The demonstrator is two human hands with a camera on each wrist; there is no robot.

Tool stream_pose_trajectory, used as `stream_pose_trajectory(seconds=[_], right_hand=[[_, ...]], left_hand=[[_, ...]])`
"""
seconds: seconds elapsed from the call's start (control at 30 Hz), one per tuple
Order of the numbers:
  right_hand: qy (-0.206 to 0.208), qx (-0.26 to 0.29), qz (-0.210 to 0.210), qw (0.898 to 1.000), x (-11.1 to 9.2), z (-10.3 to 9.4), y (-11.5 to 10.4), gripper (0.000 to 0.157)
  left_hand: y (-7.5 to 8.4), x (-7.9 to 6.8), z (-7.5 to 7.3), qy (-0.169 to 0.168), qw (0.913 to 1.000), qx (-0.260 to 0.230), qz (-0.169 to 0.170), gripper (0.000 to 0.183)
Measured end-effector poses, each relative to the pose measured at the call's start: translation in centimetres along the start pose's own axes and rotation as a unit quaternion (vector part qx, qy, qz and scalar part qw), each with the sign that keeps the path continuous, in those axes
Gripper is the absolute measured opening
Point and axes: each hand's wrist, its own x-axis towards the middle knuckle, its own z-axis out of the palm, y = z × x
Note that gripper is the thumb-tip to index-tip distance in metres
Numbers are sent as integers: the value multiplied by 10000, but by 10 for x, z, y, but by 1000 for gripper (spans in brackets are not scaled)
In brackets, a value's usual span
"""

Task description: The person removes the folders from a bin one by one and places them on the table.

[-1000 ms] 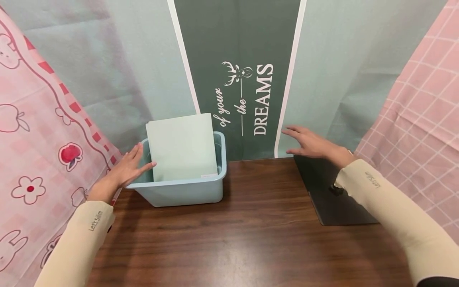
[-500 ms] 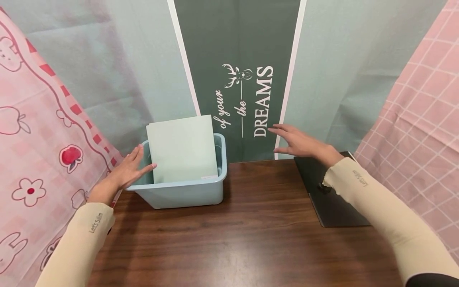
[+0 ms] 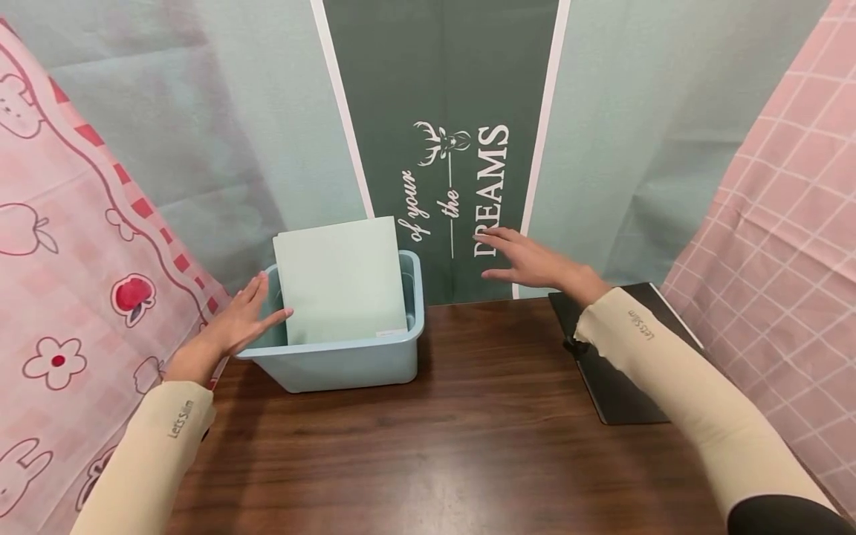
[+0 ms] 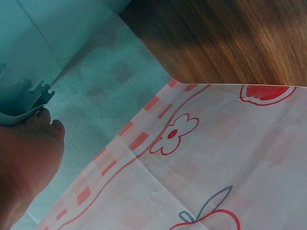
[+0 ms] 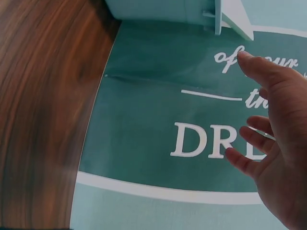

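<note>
A light blue plastic bin stands at the back left of the table, holding pale green flat sheets or folders that lean upright and rise above its rim. My left hand is at the bin's left end, with fingers extended and the thumb pointing toward the sheets. In the left wrist view this hand appears against the bin's edge; its fingertips are partly hidden. My right hand hovers in the air right of the bin, fingers spread and apart from everything, as the right wrist view also shows.
A black flat rectangular object lies at the table's right, partly under my right forearm. The brown wooden table meets a green printed cloth behind. Pink cloths, one with drawings and one gridded, hang at the sides.
My right hand has moved left from above the black object toward the bin, its fingers staying spread. The left hand, the bin and the sheets have stayed nearly still.
</note>
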Motion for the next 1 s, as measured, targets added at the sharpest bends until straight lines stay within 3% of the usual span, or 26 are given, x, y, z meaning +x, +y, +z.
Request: stream_pose_trajectory(seconds=[0.47, 1.0], right_hand=[[-149, 539, 266, 9981, 17, 7, -13, 80], [-52, 932, 130, 9956, 33, 12, -24, 75]], left_hand=[[0, 0, 0, -15, 10000, 10, -20, 105], [1, 0, 1, -20, 10000, 66, -55, 105]])
